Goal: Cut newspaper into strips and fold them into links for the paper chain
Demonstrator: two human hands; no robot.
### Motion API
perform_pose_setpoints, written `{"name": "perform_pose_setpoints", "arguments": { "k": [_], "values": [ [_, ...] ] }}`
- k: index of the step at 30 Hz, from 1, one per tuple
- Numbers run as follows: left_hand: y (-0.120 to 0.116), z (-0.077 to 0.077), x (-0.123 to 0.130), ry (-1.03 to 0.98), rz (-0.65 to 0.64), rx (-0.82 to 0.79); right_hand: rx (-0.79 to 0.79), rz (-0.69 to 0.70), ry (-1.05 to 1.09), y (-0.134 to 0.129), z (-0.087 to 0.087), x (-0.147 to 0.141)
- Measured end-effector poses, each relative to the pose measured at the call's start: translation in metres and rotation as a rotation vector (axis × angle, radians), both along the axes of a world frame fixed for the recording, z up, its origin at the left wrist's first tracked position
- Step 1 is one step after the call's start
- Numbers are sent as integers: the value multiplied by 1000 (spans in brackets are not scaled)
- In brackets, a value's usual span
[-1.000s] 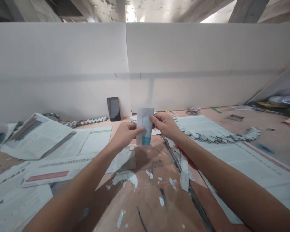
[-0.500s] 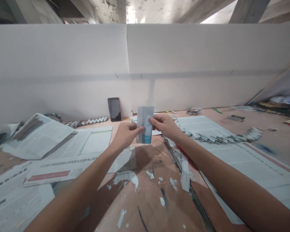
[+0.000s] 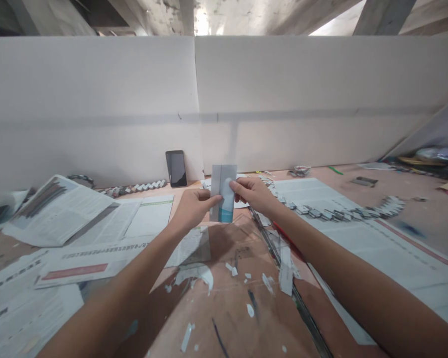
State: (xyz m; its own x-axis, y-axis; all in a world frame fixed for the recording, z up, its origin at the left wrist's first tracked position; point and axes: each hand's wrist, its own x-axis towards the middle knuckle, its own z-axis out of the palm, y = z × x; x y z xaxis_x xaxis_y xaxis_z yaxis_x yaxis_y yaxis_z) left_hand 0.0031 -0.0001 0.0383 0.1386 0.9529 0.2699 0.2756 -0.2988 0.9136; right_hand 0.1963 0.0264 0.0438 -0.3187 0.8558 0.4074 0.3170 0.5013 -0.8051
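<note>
A small pale grey-blue piece of paper (image 3: 223,179) with a teal patch near its bottom is held upright above the table's middle. At its left edge my left hand (image 3: 196,206) pinches it, thumb in front and fingers behind. My right hand (image 3: 254,195) grips its right edge with thumb and fingers. A dark vertical line runs down the paper's left part. Behind and left of it, a black phone (image 3: 176,169) leans on the white partition (image 3: 134,89).
Printed sheets (image 3: 67,214) cover the left side. A folded paper chain (image 3: 336,215) lies over large sheets (image 3: 388,258) at right; a second chain (image 3: 145,186) is back left. Paper scraps (image 3: 231,269) and a long dark strip (image 3: 306,315) are in front.
The paper has turned slightly and looks a little narrower. Both hands keep their hold on it, nearly in the same place.
</note>
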Motion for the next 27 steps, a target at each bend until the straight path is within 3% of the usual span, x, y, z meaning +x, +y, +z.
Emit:
{"name": "perform_pose_setpoints", "arguments": {
  "k": [15,23,27],
  "values": [
    [0,-1,-1,-2,6,-11,5,48,-50,4,-4,4],
    [2,-3,-2,30,-24,-54,-96,24,285,3,0,3],
    [1,-2,-2,46,-43,-58,-114,10,349,5,0,3]
  ]
}}
